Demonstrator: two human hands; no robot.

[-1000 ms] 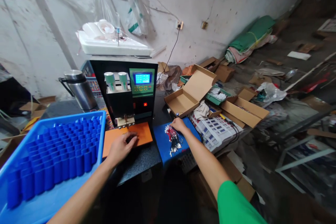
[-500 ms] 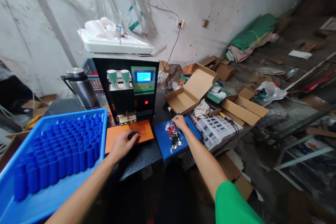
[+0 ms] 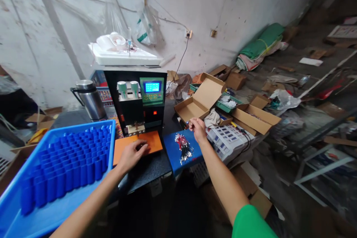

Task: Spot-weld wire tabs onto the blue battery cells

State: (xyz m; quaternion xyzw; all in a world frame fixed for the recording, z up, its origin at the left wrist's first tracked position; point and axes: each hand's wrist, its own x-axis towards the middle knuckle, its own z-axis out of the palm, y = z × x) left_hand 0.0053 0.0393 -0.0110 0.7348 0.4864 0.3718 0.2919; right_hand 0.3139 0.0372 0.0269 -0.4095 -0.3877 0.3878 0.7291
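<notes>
My left hand (image 3: pixel 134 153) rests on the orange board (image 3: pixel 155 142) in front of a black machine (image 3: pixel 131 113) with a lit screen. Its fingers are curled inward; what they hold, if anything, is hidden. Above the blue surface (image 3: pixel 169 143) is my right hand (image 3: pixel 198 129), fingers pinched together, their contents too small to make out. Just left of it lies a bundle of short red and black wires (image 3: pixel 184 148) with white and metal ends. A pair of metal pins (image 3: pixel 136 126) on the machine points down near my left fingers.
A blue tray (image 3: pixel 69 210) with rows of blue cylinders (image 3: pixel 72 160) stands at left, a steel jug (image 3: pixel 90 100) behind it. On the right are an opened cardboard box (image 3: pixel 192 109), a white plastic basket (image 3: pixel 227 137) and a green tray of white pieces (image 3: pixel 227 101).
My right hand has lifted away from the wires' upper end, moving slightly right and turning upward. My left hand stays on the orange board. The view has shifted a little.
</notes>
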